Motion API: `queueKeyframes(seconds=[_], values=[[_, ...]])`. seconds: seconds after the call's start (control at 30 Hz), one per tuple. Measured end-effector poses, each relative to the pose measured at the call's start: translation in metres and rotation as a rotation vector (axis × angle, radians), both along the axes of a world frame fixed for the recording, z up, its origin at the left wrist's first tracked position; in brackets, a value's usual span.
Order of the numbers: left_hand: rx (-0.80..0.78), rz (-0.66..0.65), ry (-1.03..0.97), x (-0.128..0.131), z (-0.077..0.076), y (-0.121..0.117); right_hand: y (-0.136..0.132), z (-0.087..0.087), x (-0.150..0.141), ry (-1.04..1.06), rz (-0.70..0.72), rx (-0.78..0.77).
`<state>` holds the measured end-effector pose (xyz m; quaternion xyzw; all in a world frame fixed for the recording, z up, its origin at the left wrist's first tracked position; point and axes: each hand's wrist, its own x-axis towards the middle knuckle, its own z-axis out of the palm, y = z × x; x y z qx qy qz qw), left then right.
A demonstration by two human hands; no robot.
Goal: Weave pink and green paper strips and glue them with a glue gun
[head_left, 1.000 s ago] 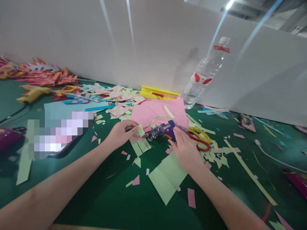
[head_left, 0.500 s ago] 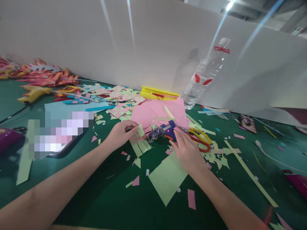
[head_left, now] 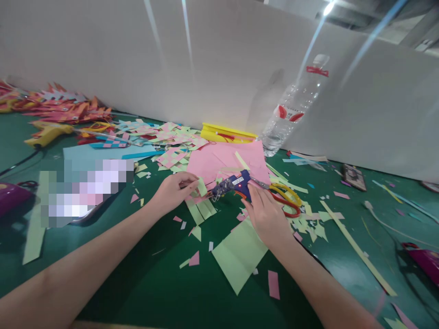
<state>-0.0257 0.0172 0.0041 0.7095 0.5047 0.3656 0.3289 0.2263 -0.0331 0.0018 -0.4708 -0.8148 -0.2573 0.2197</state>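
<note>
One clear bottle (head_left: 291, 103), upper right of frame, tilted in view; red-and-white label (head_left: 289, 113), lettering too small to read. One pink sheet (head_left: 224, 155), centre. Right hand (head_left: 269, 214), right of centre, grips one blue glue gun (head_left: 244, 187) at mid-frame: red light lit, crinkled shiny wrap (head_left: 223, 187) toward the nozzle, white sticker (head_left: 238, 181), print illegible. One pair of scissors (head_left: 288, 194), yellow and red handles, just beside. Left hand (head_left: 174, 192), left of centre, pinches one small pale green paper piece (head_left: 202, 187) near the nozzle.

Near table (head_left: 171, 283): passage between forearms (head_left: 106, 249). Ahead, blue glue gun (head_left: 244, 185), scissors (head_left: 278, 187) obstruct; plastic bottle (head_left: 290, 107) beyond, right.
</note>
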Motion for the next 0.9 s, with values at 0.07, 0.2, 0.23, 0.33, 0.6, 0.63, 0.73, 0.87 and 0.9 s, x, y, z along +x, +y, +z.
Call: queueKeyframes(seconds=[0.07, 0.2, 0.23, 0.33, 0.6, 0.63, 0.73, 0.87, 0.9], values=[[0.0, -0.002, -0.008, 0.0, 0.0, 0.0, 0.0, 0.0, 0.0, -0.002, 0.002, -0.004], [0.004, 0.0, 0.002, 0.0, 0.0, 0.0, -0.001, 0.001, 0.0, 0.032, 0.011, -0.017], [0.007, 0.002, 0.007, 0.001, 0.001, 0.0, -0.001, 0.001, 0.0, 0.04, 0.017, -0.011], [0.017, 0.004, 0.006, 0.001, 0.001, 0.0, -0.001, 0.004, 0.001, 0.05, 0.03, 0.03], [0.012, 0.013, 0.006, 0.0, -0.001, 0.0, -0.001, 0.008, 0.005, 0.037, 0.046, 0.059], [0.008, 0.014, 0.002, 0.0, 0.0, 0.0, 0.0, 0.008, 0.006, 0.039, 0.048, 0.067], [-0.009, 0.008, -0.019, 0.001, 0.001, -0.001, 0.001, 0.01, 0.008, 0.066, 0.048, 0.099], [-0.022, -0.003, -0.044, 0.002, 0.003, -0.003, 0.007, 0.013, 0.015, 0.142, 0.005, 0.116], [-0.027, -0.003, -0.044, 0.002, 0.003, -0.003, 0.009, 0.014, 0.018, 0.163, -0.019, 0.119]])
